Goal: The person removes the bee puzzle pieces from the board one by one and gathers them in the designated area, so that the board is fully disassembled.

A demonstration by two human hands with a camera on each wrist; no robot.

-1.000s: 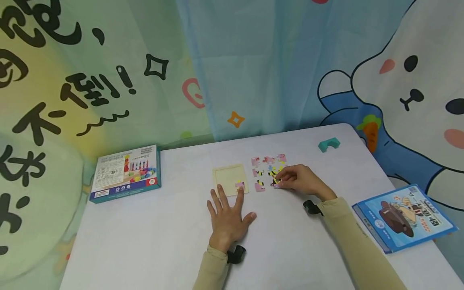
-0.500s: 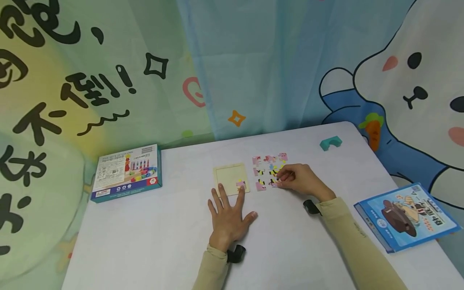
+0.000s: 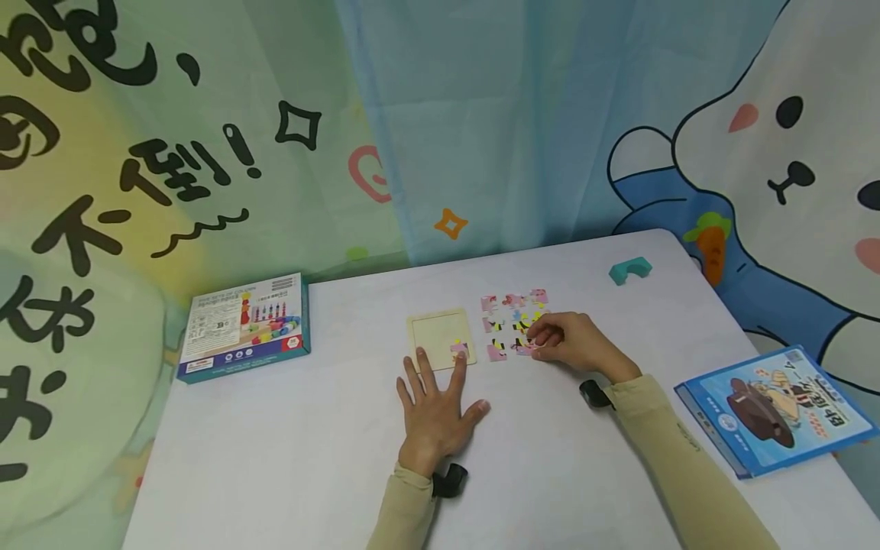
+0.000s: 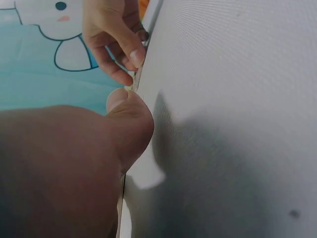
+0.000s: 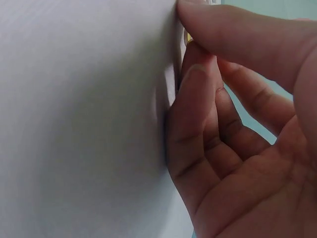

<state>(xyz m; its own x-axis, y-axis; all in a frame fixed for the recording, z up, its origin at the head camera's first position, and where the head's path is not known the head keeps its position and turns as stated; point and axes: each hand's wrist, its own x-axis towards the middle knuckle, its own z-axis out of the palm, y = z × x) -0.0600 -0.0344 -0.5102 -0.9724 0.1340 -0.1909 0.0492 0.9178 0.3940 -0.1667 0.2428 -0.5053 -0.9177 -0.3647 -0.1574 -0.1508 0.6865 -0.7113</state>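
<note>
My left hand (image 3: pixel 435 416) lies spread, with its fingertips resting on the near edge of a pale wooden puzzle tray (image 3: pixel 421 325). One pink puzzle piece (image 3: pixel 458 350) sits in the tray's near right corner. To the right, several jigsaw pieces (image 3: pixel 496 351) in pink, yellow and black lie in rows on the table. My right hand (image 3: pixel 574 345) has curled fingers and pinches a piece at the near right of these rows; the hand hides most of that piece. In the right wrist view, a bit of yellow (image 5: pixel 188 36) shows between thumb and fingers.
A flat toy box (image 3: pixel 244 325) lies at the left of the white table (image 3: pixel 309 458). On the right is a blue book-like box (image 3: pixel 777 412). A teal arch-shaped block (image 3: pixel 629 270) stands near the far right corner. A printed curtain hangs behind the table.
Both hands keep nearly the same pose and place. The whole head view has shifted slightly; the puzzle pieces and tray show no clear movement on the table.
</note>
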